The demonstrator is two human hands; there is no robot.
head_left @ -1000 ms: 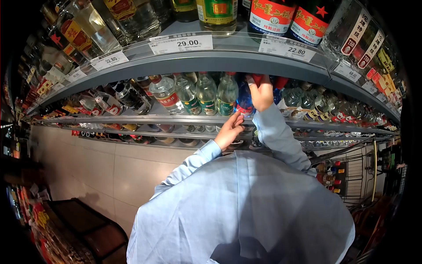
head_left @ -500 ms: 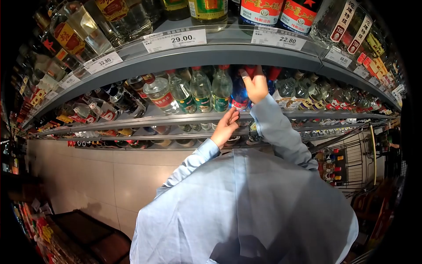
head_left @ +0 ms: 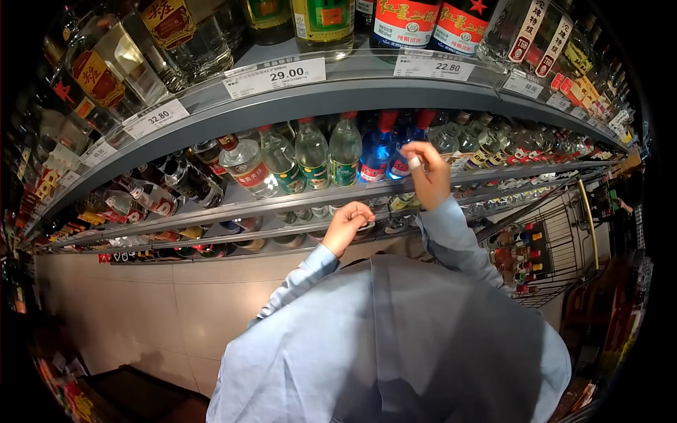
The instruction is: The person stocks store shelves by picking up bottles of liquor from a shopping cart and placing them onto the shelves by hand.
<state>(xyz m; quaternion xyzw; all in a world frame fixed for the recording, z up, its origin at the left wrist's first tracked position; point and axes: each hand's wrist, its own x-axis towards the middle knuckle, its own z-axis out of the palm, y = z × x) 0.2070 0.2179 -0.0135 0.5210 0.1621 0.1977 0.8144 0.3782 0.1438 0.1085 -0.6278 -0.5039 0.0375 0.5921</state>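
Note:
My right hand (head_left: 430,178) is in front of the shelf, its fingers bent loosely and a gap between index finger and thumb. Just behind it stand two blue glass bottles with red caps, the nearer-left blue bottle (head_left: 377,156) in plain sight and the other blue bottle (head_left: 399,166) partly covered by my fingers. Lower and to the left, my left hand (head_left: 345,227) hangs before the shelf edge with its fingers curled in, and I see nothing in it. Clear bottles with green labels (head_left: 312,158) stand upright left of the blue ones.
Above runs a grey shelf edge (head_left: 303,99) with price tags and large liquor bottles. A round clear bottle with a red label (head_left: 245,169) stands farther left. At the right is a wire shopping cart (head_left: 564,243) with several bottles inside. Tiled floor (head_left: 141,303) lies lower left.
My right hand has let go of the red-capped blue bottle and drawn back and down, uncovering its cap. My left hand has moved down and left, away from that bottle.

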